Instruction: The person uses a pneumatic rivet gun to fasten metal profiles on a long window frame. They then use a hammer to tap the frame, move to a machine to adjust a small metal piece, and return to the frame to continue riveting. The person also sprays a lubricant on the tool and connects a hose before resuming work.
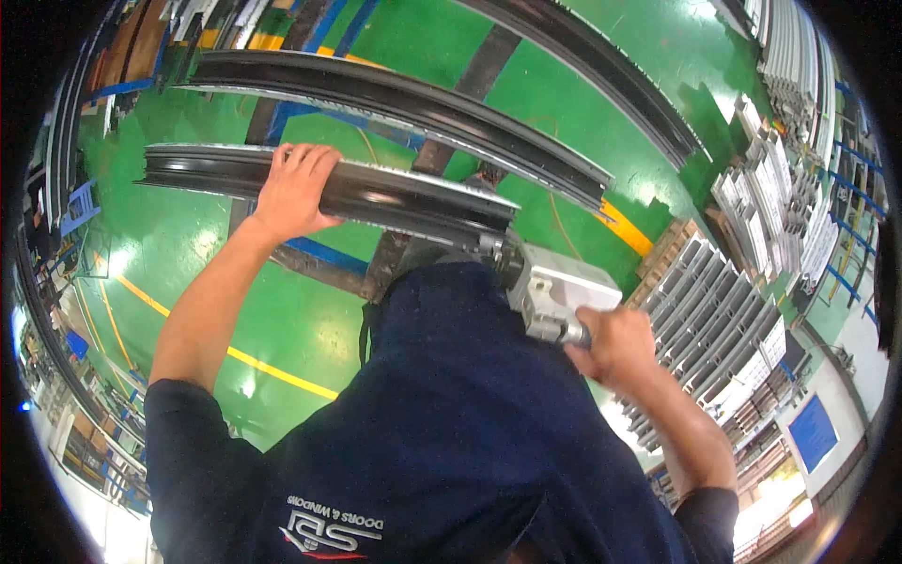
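A long dark metal profile (404, 195) with a channelled section lies across supports in front of me. My left hand (299, 188) is wrapped over it left of its middle, fingers on the far edge and thumb on the near side. By the profile's right end is a boxy light-grey machine (568, 280); its dark front part meets or nearly touches that end, and I cannot tell which. My right hand (615, 346), slightly blurred, is closed round a dark handle at the machine's near right corner.
Beyond lie a second dark profile (404, 108) and a third (611, 70) at the far right. Blue and dark support bars (324, 263) run under the nearest profile. Stacked profiles (714, 329) stand at the right beside a wooden pallet (665, 254). Yellow lines cross the green floor (272, 324).
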`<action>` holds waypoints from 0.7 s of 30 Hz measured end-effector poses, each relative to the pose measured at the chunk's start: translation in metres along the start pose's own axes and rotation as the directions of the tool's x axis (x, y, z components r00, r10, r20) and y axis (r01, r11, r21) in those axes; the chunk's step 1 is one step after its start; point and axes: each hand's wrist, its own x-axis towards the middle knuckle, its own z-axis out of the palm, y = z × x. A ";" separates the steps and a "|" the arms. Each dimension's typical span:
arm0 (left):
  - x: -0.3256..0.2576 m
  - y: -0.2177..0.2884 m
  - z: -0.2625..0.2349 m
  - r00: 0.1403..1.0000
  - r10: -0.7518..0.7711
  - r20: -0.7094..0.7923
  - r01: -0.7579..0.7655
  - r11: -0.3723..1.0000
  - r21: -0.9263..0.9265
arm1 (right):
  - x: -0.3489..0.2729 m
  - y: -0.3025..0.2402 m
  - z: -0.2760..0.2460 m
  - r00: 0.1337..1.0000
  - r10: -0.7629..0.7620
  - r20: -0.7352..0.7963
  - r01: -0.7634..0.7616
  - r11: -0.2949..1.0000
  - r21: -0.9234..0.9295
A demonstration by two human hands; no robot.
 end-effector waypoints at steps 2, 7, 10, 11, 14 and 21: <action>-0.005 0.003 0.001 0.999 0.029 -0.032 -0.029 1.000 -0.003 | -0.010 -0.004 0.009 0.999 -0.037 -0.023 0.037 0.999 0.001; 0.006 0.001 -0.003 0.998 0.064 0.007 -0.064 0.997 -0.034 | -0.006 -0.003 0.029 0.989 -0.013 -0.150 0.028 0.995 0.099; 0.012 0.001 -0.014 0.991 0.054 0.126 -0.048 0.998 -0.047 | -0.011 -0.002 0.032 0.942 -0.053 -0.333 0.102 0.986 0.132; 0.008 0.005 -0.017 0.993 0.048 0.110 -0.044 0.998 -0.046 | -0.018 -0.003 0.037 0.934 -0.058 -0.353 0.128 0.976 0.178; -0.018 0.020 -0.006 0.999 -0.042 0.013 0.042 0.999 -0.025 | -0.018 0.002 0.043 0.949 0.007 -0.316 0.039 0.989 0.140; -0.039 0.216 -0.139 0.804 -0.381 -0.457 -0.594 -0.475 -0.649 | -0.016 0.041 0.075 0.924 0.040 -0.380 0.012 0.991 0.133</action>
